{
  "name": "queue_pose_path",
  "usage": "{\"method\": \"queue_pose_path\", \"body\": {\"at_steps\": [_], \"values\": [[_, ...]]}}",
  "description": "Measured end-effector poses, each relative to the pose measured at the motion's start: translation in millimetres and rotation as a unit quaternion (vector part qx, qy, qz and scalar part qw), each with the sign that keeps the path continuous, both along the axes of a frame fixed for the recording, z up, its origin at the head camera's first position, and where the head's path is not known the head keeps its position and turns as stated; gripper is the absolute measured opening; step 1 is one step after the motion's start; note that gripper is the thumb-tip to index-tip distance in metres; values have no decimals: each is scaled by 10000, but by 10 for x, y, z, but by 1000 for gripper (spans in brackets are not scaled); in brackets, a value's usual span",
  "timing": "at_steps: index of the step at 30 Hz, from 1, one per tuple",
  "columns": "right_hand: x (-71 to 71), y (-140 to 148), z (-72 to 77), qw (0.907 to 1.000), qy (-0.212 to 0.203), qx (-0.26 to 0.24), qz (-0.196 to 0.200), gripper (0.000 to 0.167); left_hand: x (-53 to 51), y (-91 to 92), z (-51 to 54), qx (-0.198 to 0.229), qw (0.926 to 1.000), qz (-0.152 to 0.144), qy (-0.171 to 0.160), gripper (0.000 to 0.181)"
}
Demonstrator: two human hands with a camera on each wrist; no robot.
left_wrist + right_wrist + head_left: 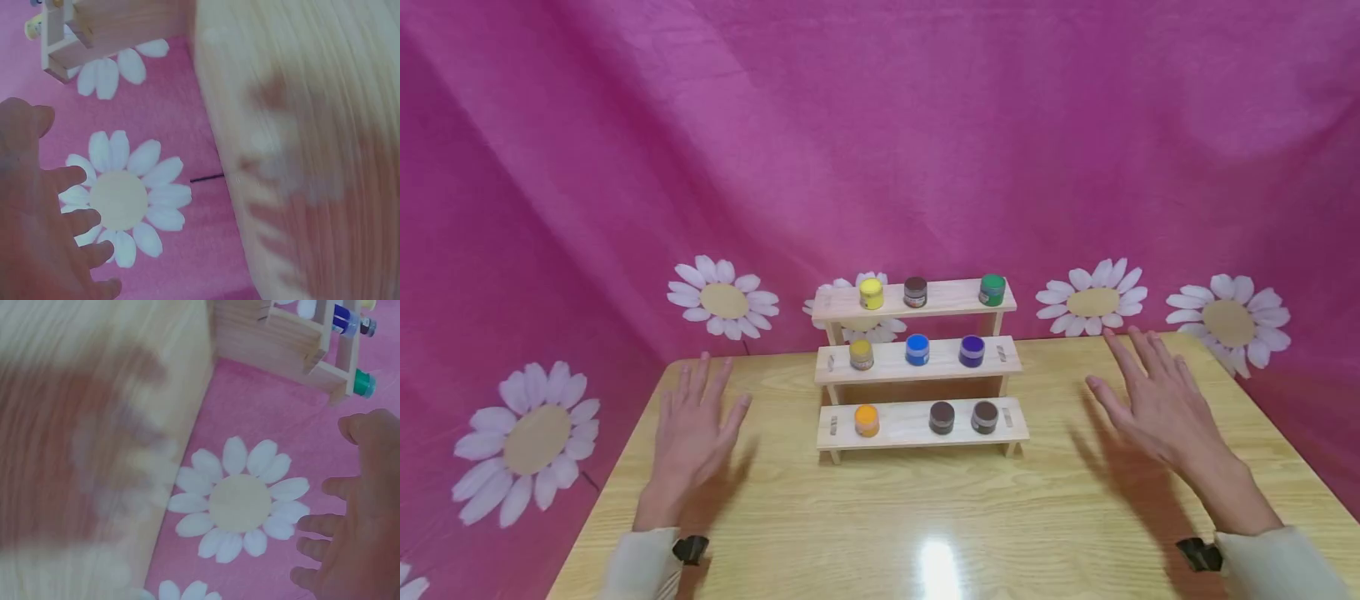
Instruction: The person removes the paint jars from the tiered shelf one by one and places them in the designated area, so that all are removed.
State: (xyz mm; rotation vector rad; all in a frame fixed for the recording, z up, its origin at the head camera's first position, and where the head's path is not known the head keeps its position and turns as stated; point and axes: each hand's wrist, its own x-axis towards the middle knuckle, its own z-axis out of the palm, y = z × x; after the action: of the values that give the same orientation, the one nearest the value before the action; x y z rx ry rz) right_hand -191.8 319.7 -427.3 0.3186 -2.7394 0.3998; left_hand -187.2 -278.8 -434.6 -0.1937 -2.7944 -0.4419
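A three-step wooden rack (895, 433) stands mid-table, holding several small paint jars. Its top step carries a yellow jar (871, 293), a dark brown jar (915, 292) and a green jar (992, 290). On the middle step are an ochre jar (861, 354), a blue jar (917, 350) and a purple jar (972, 351). Along the bottom sit an orange jar (867, 420) and two dark jars (942, 417). My left hand (694, 429) hovers left of the rack, fingers spread, holding nothing. To the right, my right hand (1165, 408) is likewise spread above the table, holding nothing.
The light wooden table (820, 525) extends under both hands and the rack. Behind and at the sides hangs a pink cloth (880, 150) printed with white daisies (722, 298), close to the table's back edge. Dark straps (690, 549) show at both wrists.
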Motion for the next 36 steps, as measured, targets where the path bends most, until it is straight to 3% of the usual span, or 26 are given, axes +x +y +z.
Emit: {"method": "queue_pose_path", "body": {"at_steps": [6, 12, 16, 22, 29, 36], "values": [[-43, -162, 113, 9989, 348, -273, 170, 74, 36, 186, -50, 272, 9992, -113, 276, 64], [-98, -302, 199, 9970, 447, -576, 265, 70, 46, 385, -120, 610, 9980, -152, 105, 62], [-138, -399, 248, 9947, 404, -869, 376, 68, 78, 524, -202, 1395, 9898, -276, -79, 57], [-214, -585, 356, 9863, 404, -1460, 657, 66, 132, 700, -335, 2932, 9540, -466, -422, 51], [-414, -769, 441, 9656, 689, -2232, 1145, 66, 154, 859, -457, 4452, 8904, -455, -834, 42], [-616, -927, 478, 9489, 440, -2882, 1205, 58, 114, 965, -569, 5086, 8512, -662, -1112, 43]]}}
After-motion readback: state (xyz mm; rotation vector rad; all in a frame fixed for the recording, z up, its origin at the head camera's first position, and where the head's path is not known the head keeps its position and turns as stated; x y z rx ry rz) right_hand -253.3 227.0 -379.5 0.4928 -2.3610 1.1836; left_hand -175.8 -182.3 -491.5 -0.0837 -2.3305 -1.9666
